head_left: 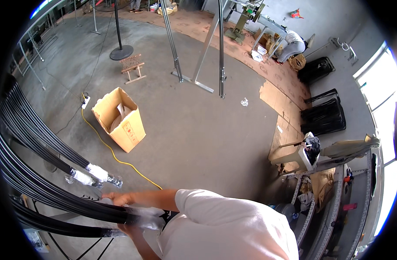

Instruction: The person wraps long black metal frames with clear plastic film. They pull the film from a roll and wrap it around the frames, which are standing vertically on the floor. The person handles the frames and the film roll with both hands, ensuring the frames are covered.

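Long, thin black rods or tubes lie in bundles at the left, their ends wrapped in clear film. My right hand (117, 199) reaches to the far side of one black bundle (94, 211), close to its film-wrapped end (148, 218). The fingers look curled by a small greyish piece (106, 201) whose kind I cannot make out. On the near side, my left hand (126, 228) is against the underside of this bundle, its fingers mostly hidden. Beyond lie more bundles with wrapped ends (97, 172); another wrapped end (114, 232) sits close to my left hand.
An open cardboard box (128, 130) stands on the floor, beside a yellow cable (116, 158) and a power strip (85, 102). Farther off are a small wooden stool (133, 69) and metal frame legs (198, 82). Shelving (337, 199) is at right; a person (292, 45) bends at the back.
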Demonstrator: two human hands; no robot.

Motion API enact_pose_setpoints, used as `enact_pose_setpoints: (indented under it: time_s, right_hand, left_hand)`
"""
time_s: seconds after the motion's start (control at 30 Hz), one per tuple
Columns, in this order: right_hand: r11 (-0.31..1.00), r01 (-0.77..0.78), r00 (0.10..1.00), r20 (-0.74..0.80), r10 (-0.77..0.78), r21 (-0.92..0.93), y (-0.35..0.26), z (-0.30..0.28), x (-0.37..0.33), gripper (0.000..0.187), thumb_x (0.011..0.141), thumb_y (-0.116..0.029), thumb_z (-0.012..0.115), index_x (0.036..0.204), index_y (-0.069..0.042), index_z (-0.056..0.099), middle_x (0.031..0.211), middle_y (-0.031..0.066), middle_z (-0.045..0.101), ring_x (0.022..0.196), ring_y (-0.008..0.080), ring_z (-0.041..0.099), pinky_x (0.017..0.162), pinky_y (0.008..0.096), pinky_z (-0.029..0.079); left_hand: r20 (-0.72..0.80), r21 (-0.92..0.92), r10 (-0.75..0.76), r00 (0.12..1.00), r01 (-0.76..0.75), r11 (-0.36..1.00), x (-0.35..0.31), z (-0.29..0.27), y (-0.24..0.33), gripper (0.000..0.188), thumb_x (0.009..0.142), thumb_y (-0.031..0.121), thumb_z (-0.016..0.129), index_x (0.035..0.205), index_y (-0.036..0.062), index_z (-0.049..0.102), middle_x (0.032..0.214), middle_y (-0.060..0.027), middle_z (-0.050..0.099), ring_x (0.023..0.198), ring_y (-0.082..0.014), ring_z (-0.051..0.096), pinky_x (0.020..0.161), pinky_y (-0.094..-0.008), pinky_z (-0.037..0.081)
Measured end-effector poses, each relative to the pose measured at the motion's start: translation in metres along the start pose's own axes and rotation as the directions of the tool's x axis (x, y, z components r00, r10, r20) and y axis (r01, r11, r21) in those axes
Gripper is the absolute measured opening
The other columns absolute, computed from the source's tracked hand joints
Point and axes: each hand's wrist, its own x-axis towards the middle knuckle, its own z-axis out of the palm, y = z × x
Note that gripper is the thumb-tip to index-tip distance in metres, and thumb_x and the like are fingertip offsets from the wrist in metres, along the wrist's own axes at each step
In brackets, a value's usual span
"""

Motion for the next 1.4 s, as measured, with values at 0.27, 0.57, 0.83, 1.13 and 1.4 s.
enact_pose_setpoints:
  time_s: [0.27, 0.57, 0.83, 1.13, 1.4]
  right_hand:
    - [0.914, -0.210, 0.956, -0.122, 0.265, 0.346, -0.020, 0.033, -0.042, 0.045, 0.070, -0.004, 0.052, 0.114, -0.008, 0.047, 0.099, 0.0092, 0.054, 0.089, 0.0193, 0.053, 0.075, 0.0288, 0.043]
    - [0.964, -0.266, 0.801, -0.561, 0.210, -0.019, 0.002, 0.029, -0.068, 0.039, 0.068, 0.000, 0.048, 0.107, -0.004, 0.047, 0.091, 0.0159, 0.050, 0.084, 0.0303, 0.049, 0.076, 0.0365, 0.042]
    - [0.042, 0.612, 0.731, 0.545, -0.411, -0.790, -0.130, 0.118, -0.155, 0.015, 0.061, -0.004, 0.053, 0.076, -0.004, 0.054, 0.077, 0.0099, 0.053, 0.081, 0.0259, 0.051, 0.085, 0.0369, 0.037]
    - [0.658, -0.352, 0.933, -0.305, 0.191, -0.666, 0.016, 0.076, -0.086, 0.032, 0.086, -0.033, 0.039, 0.100, -0.009, 0.056, 0.106, 0.0075, 0.054, 0.103, 0.0198, 0.048, 0.092, 0.0361, 0.032]
    - [-0.310, 0.456, 0.795, 0.225, 0.564, -0.834, -0.005, 0.045, -0.066, 0.012, 0.075, -0.018, 0.054, 0.077, -0.007, 0.060, 0.082, 0.0109, 0.059, 0.081, 0.0203, 0.055, 0.074, 0.0385, 0.040]
  left_hand:
    - [-0.212, 0.912, 0.219, 0.952, 0.112, 0.395, -0.017, -0.005, 0.062, 0.061, 0.071, 0.031, 0.068, 0.115, -0.0020, 0.041, 0.106, -0.0194, 0.054, 0.097, -0.0347, 0.051, 0.078, -0.0417, 0.040]
    - [0.359, -0.025, 0.114, 0.926, -0.113, 0.993, 0.014, -0.038, -0.032, 0.054, 0.085, 0.033, 0.053, 0.124, -0.0017, 0.038, 0.117, -0.0116, 0.046, 0.107, -0.0215, 0.044, 0.093, -0.0338, 0.034]
    - [0.387, -0.180, -0.109, 0.916, 0.191, 0.965, 0.026, -0.031, -0.071, 0.045, 0.090, 0.029, 0.041, 0.126, 0.0023, 0.041, 0.122, -0.0085, 0.046, 0.111, -0.0207, 0.044, 0.093, -0.0327, 0.034]
    - [0.365, -0.314, -0.222, 0.904, 0.345, 0.885, 0.042, -0.007, -0.093, 0.043, 0.092, 0.034, 0.033, 0.122, 0.0050, 0.045, 0.116, -0.0080, 0.050, 0.105, -0.0182, 0.049, 0.088, -0.0310, 0.040]
    - [0.115, 0.414, 0.492, 0.863, -0.492, 0.766, -0.021, -0.047, -0.112, 0.024, 0.085, 0.000, 0.039, 0.100, -0.0033, 0.057, 0.098, -0.0191, 0.057, 0.091, -0.0305, 0.055, 0.081, -0.0373, 0.042]
